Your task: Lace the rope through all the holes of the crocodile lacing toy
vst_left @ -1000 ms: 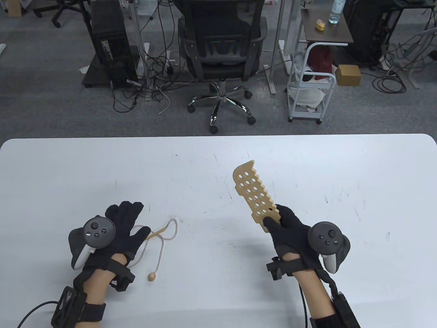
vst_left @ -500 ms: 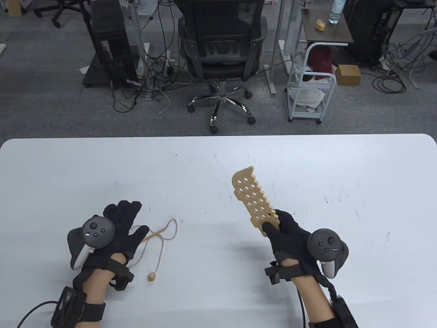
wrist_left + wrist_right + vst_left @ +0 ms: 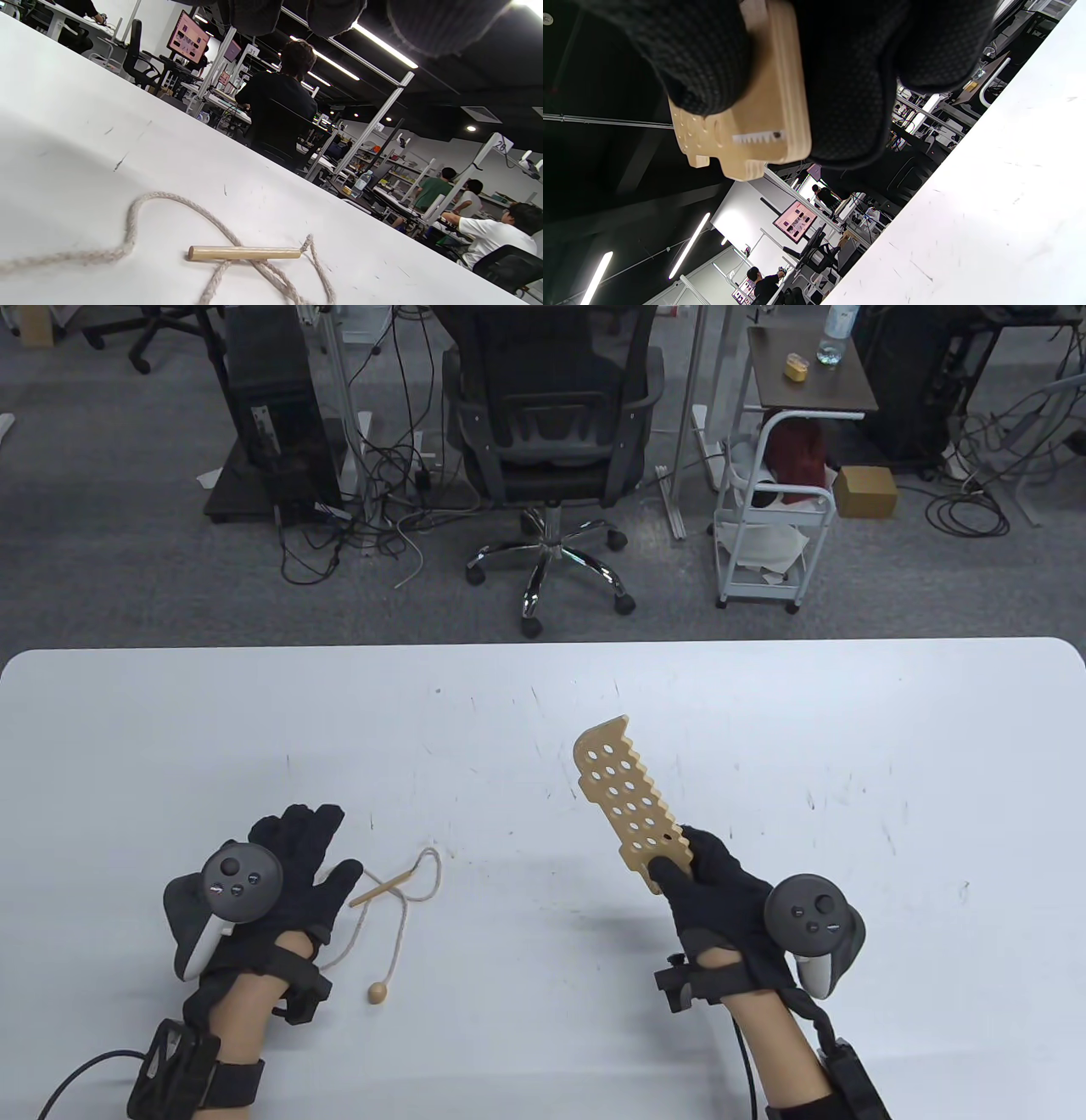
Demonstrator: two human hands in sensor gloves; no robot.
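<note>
My right hand (image 3: 708, 869) grips one end of the wooden crocodile lacing board (image 3: 624, 797) and holds it above the table, its holed body pointing away and to the left. In the right wrist view the board (image 3: 763, 118) is clamped between thumb and fingers. The beige rope (image 3: 407, 899) lies loose on the table, with its wooden needle (image 3: 382, 890) and a round bead (image 3: 377, 992) at the near end. My left hand (image 3: 297, 865) hovers flat just left of the needle, fingers straight, holding nothing. The left wrist view shows the needle (image 3: 244, 253) lying across the rope (image 3: 140, 212).
The white table (image 3: 543, 712) runs the width of the view, its far edge near the top. Beyond it stand an office chair (image 3: 551, 432), a white trolley (image 3: 768, 526) and cables on the floor. People sit at desks in the background.
My right hand has drawn the board slightly nearer and to the left. My left hand has slid a little left, uncovering the needle's near end.
</note>
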